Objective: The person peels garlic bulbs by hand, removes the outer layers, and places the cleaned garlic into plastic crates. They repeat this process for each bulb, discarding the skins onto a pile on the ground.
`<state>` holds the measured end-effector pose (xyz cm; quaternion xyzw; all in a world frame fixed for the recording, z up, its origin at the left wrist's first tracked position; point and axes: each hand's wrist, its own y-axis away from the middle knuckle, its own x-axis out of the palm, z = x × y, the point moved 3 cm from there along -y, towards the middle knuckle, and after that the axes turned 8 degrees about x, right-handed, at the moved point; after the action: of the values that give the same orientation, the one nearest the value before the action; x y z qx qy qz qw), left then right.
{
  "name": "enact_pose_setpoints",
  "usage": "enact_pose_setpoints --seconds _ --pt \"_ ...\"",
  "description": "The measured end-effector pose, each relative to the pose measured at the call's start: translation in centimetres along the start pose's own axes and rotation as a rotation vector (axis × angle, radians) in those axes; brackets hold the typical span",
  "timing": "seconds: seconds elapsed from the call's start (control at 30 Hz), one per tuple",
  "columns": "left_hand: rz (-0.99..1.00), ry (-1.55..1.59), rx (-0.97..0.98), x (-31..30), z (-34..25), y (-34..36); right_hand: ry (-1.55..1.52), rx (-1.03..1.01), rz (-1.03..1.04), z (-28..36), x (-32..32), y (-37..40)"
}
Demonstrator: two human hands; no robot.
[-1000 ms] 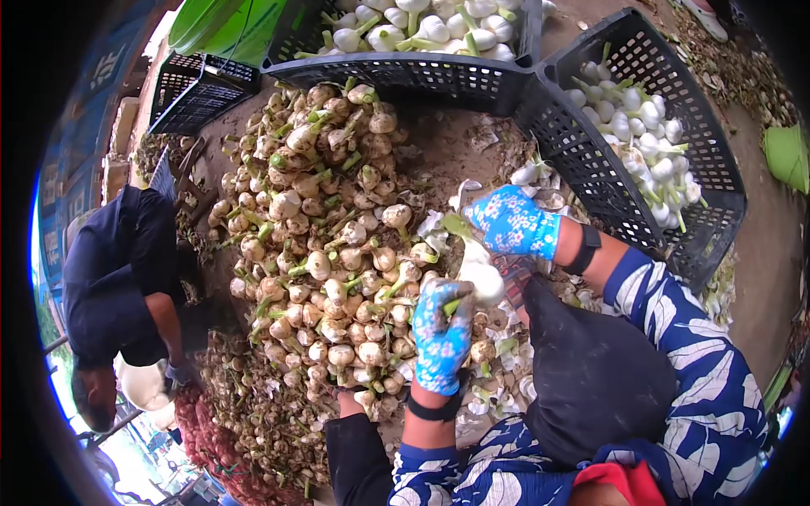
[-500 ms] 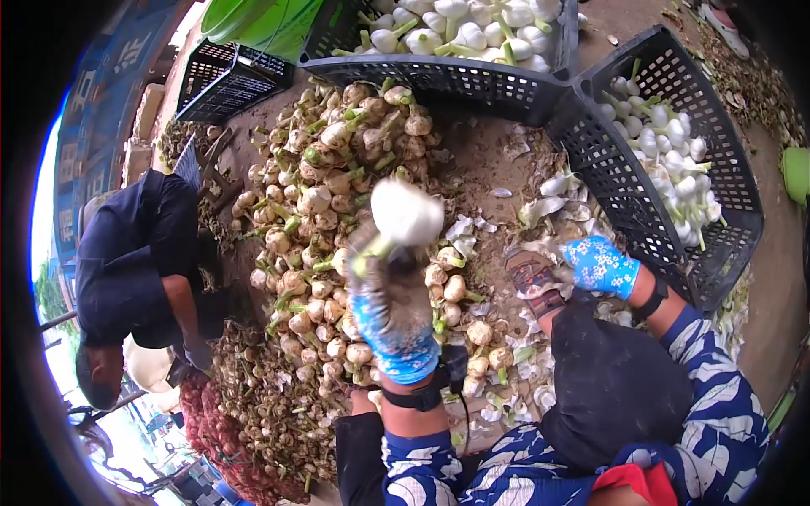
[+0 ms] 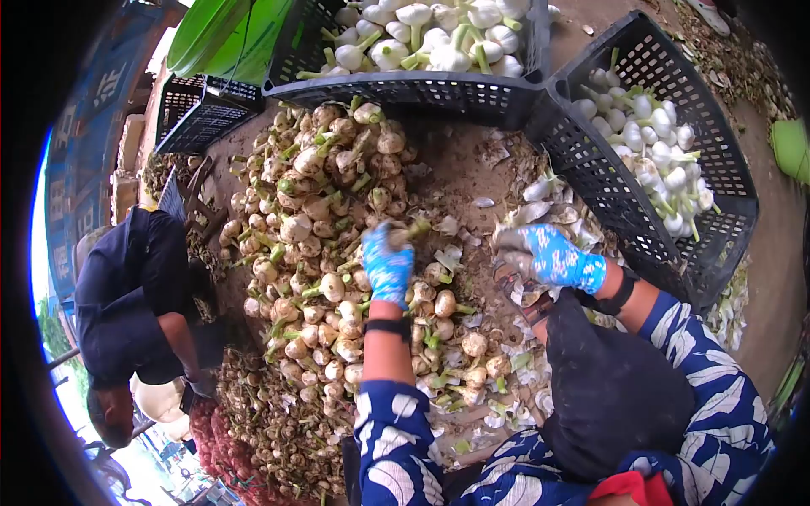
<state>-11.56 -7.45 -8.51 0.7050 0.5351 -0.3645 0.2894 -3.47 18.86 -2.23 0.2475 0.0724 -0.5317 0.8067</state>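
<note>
My left hand (image 3: pixel 389 260), in a blue flowered glove with dirty fingertips, is over the pile of untrimmed garlic (image 3: pixel 295 228). Its fingers are curled, and a short greenish stem shows beside them; what they hold is not clear. To the right, my right hand (image 3: pixel 548 256) wears a matching glove. Its fingers point left, slightly apart with nothing visible in them, above the peeled garlic skins (image 3: pixel 537 211) and near my shoe.
Black crates of white garlic stand at the top (image 3: pixel 405 84) and upper right (image 3: pixel 624 177). A green tub (image 3: pixel 228 38) and a smaller black crate (image 3: pixel 198 114) are upper left. Another person (image 3: pixel 135 295) bends at left, beside a red mesh sack (image 3: pixel 224 447).
The white bulb with a stem, earlier in my left hand, is no longer seen there. That hand has dropped to the pile. My right hand has moved left, and the view has shifted.
</note>
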Motion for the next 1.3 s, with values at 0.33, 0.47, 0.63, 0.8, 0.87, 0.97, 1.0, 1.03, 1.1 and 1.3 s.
enact_pose_setpoints --seconds 0.33,0.47,0.63,0.8,0.87,0.97,1.0,1.03,1.1,1.3 --pt "-0.15 0.369 -0.019 -3.7 -12.3 10.6 -0.219 0.078 0.099 5.1 2.7 -2.4" --pt "-0.206 0.221 0.076 -3.2 -12.4 11.2 -0.062 0.045 0.129 5.5 1.6 -1.4" --pt "-0.225 0.196 0.139 -2.6 -12.8 10.0 0.03 -0.1 0.067 3.2 1.9 -1.2" --pt "-0.049 1.315 -0.423 -1.5 -11.9 10.1 0.031 -0.275 0.046 2.5 2.0 -1.1" --pt "-0.103 1.799 -0.702 -1.0 -12.1 10.8 -0.084 -0.09 0.254 3.5 1.5 -0.7" --pt "-0.13 1.794 -0.853 -1.0 -11.9 11.1 -0.422 -0.026 0.364 4.6 1.3 0.5" --pt "-0.067 1.634 -0.811 -1.1 -11.5 11.0 -0.415 0.066 0.313 4.0 1.0 0.3" --pt "-0.005 1.471 -0.77 -1.3 -11.3 11.1 -0.41 0.158 0.26 3.3 0.9 0.1" --pt "-0.167 1.25 -0.711 -0.9 -11.1 11.4 -0.338 0.156 0.198 2.7 1.1 0.3" --pt "-0.275 1.233 -0.579 1.0 -10.8 12.0 -1.486 0.31 0.703 2.9 2.8 1.2"
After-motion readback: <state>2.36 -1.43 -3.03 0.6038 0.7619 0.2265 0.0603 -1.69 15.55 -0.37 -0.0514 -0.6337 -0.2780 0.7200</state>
